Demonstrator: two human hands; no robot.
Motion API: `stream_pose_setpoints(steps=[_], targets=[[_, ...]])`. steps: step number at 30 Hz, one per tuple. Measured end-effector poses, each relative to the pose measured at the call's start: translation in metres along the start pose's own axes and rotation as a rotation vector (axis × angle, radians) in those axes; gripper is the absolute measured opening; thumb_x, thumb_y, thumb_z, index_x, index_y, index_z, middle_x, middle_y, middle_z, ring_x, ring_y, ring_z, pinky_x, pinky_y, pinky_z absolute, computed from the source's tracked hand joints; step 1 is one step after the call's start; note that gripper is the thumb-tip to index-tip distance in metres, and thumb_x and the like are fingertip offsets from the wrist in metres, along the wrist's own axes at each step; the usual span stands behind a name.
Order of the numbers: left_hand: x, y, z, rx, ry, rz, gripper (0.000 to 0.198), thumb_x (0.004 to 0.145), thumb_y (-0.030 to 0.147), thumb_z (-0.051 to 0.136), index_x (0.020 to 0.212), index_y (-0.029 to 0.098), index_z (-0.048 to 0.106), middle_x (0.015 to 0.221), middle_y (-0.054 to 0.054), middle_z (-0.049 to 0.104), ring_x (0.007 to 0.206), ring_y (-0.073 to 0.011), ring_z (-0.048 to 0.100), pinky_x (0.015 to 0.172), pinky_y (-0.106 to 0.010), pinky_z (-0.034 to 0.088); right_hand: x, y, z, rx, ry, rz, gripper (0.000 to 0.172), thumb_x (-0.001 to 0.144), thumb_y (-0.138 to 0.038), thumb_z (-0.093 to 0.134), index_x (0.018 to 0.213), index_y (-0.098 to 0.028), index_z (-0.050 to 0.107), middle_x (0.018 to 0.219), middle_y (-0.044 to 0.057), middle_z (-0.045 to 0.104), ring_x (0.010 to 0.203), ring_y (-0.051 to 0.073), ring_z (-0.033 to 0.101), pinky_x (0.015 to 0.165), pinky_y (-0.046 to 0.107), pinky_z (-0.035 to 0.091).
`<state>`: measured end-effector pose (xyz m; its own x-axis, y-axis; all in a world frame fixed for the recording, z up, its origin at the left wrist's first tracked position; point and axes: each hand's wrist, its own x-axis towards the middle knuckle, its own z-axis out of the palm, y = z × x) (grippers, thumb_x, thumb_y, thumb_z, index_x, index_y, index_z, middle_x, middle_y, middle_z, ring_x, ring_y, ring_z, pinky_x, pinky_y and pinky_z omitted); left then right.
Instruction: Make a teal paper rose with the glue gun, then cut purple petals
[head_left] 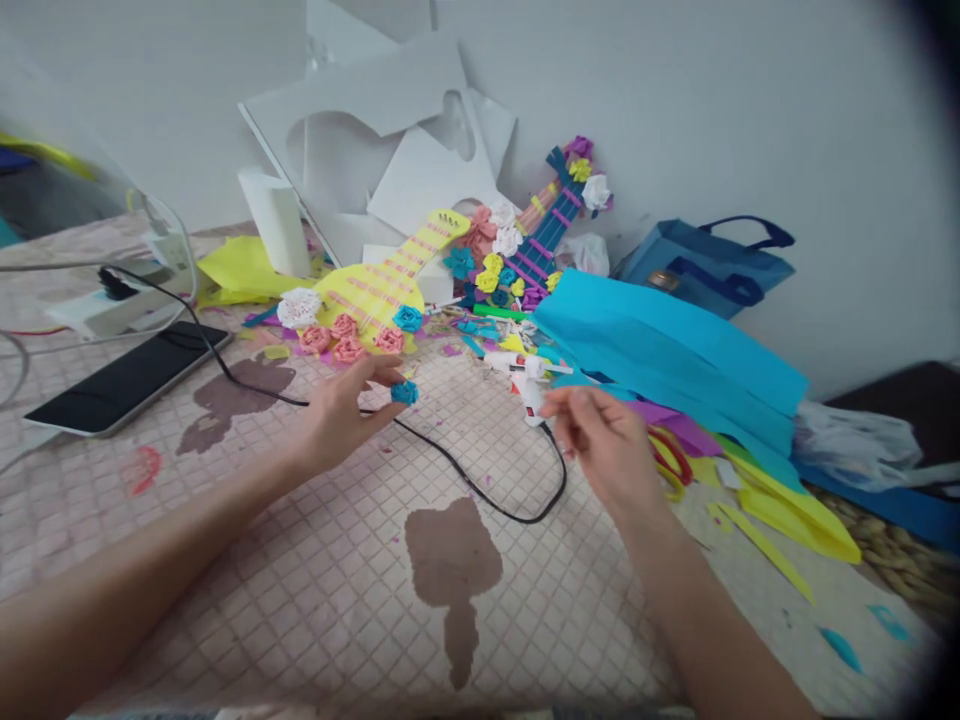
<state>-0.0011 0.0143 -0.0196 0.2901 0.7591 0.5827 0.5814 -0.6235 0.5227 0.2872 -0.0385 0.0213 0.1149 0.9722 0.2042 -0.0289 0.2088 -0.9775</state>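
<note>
My left hand pinches a small blue paper flower between thumb and fingertips, above the table. Loosely bent, the fingers of my right hand are beside the handle of a white glue gun; whether they touch it is hard to see. The gun's black cord loops across the tabletop. Beyond my left hand lies a yellow guitar-shaped cutout with pink strips. Pink paper flowers, a white flower and another blue flower sit along its lower end.
A dark blue guitar shape with flowers leans at the back. Blue sheets, red-handled scissors and yellow scraps lie right. A tablet and power strip are left. White cut boards stand against the wall.
</note>
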Motion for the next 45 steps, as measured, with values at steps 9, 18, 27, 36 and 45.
stream_pose_setpoints(steps=[9, 18, 27, 36, 45], targets=[[-0.014, 0.037, 0.007, -0.062, -0.087, 0.096, 0.043, 0.084, 0.021, 0.061, 0.124, 0.022, 0.045, 0.105, -0.005, 0.066, 0.099, -0.0183, 0.063, 0.089, -0.036, 0.048, -0.018, 0.022, 0.044, 0.207, -0.443, 0.459, 0.031, 0.081, -0.041, 0.063, 0.106, -0.023, 0.065, 0.112, 0.007, 0.067, 0.043, 0.004, 0.046, 0.034, 0.019, 0.034], [-0.001, 0.003, 0.008, -0.024, 0.008, 0.004, 0.039, 0.081, 0.027, 0.063, 0.117, 0.02, 0.049, 0.095, -0.005, 0.069, 0.089, -0.019, 0.065, 0.081, -0.035, 0.05, -0.015, 0.027, 0.037, 0.011, -0.331, 0.291, 0.019, 0.077, -0.034, 0.065, 0.087, -0.02, 0.06, 0.089, 0.004, 0.071, 0.039, 0.004, 0.043, 0.035, 0.02, 0.034], [-0.002, 0.006, 0.007, -0.008, 0.004, 0.034, 0.036, 0.084, 0.027, 0.059, 0.118, 0.021, 0.047, 0.096, -0.006, 0.069, 0.09, -0.0191, 0.066, 0.083, -0.037, 0.051, -0.01, 0.01, 0.004, -0.794, 0.072, -0.415, 0.018, 0.088, -0.032, 0.05, 0.074, -0.021, 0.054, 0.058, -0.003, 0.054, 0.051, 0.012, 0.047, 0.053, 0.026, 0.035], [-0.006, 0.007, 0.013, 0.014, -0.08, 0.081, 0.039, 0.084, 0.022, 0.057, 0.122, 0.022, 0.044, 0.101, -0.006, 0.067, 0.096, -0.0201, 0.064, 0.087, -0.04, 0.05, 0.018, 0.017, -0.04, -0.793, 0.094, -0.269, 0.017, 0.087, -0.037, 0.051, 0.084, -0.021, 0.054, 0.061, -0.002, 0.057, 0.057, 0.015, 0.056, 0.056, 0.027, 0.042], [-0.001, -0.007, 0.007, 0.103, -0.015, 0.079, 0.034, 0.085, 0.027, 0.059, 0.118, 0.022, 0.048, 0.099, -0.006, 0.067, 0.097, -0.0216, 0.063, 0.088, -0.04, 0.049, 0.023, 0.018, -0.054, -0.805, 0.076, -0.193, 0.022, 0.089, -0.038, 0.044, 0.086, -0.019, 0.056, 0.073, 0.003, 0.067, 0.059, 0.017, 0.063, 0.054, 0.027, 0.044]])
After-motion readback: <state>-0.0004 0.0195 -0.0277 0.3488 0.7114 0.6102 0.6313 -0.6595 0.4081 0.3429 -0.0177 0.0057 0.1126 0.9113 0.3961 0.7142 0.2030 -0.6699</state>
